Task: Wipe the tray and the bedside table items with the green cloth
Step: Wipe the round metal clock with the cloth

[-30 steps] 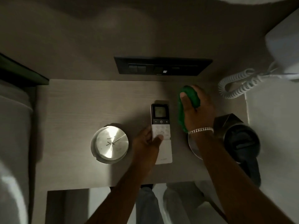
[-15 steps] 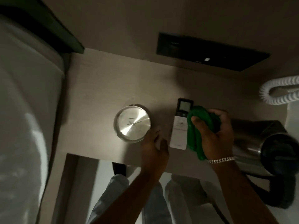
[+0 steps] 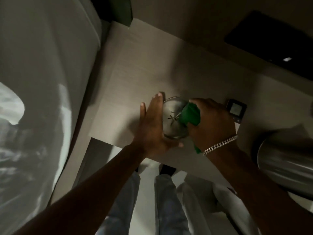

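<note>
Both hands are on the clock [image 3: 172, 121]. Left hand [image 3: 152, 126] lies flat against its 9 o'clock side, fingers straight and spread, thumb hooked round the bottom rim, bracing more than gripping. Right hand [image 3: 211, 122] is closed round the cloth [image 3: 191, 114], bunched into a wad and pressed on the clock face from 3 o'clock; a green tail hangs down by the wrist, next to the bracelet [image 3: 220, 145].

The clock sits near the front edge of the table [image 3: 135, 78], and this looks like the wiping of it just getting going. To do it well, I'd keep the left hand firm so the round case can't slide or roll off the near edge, and work the wad in small circles across the glass, then round the metal rim, shifting the left fingers to reach what they cover.

At 3 o'clock from the clock, just beyond the right knuckles, lies the remote [image 3: 236, 110], close enough to get nudged by a wide stroke. Further right, at 4 o'clock, stands a steel kettle [image 3: 279, 155], near the forearm, so the elbow wants minding. A dark wall panel [image 3: 271, 41] sits at 1 o'clock, the bed [image 3: 42, 82] at 9. I can't see any tray from here.
</note>
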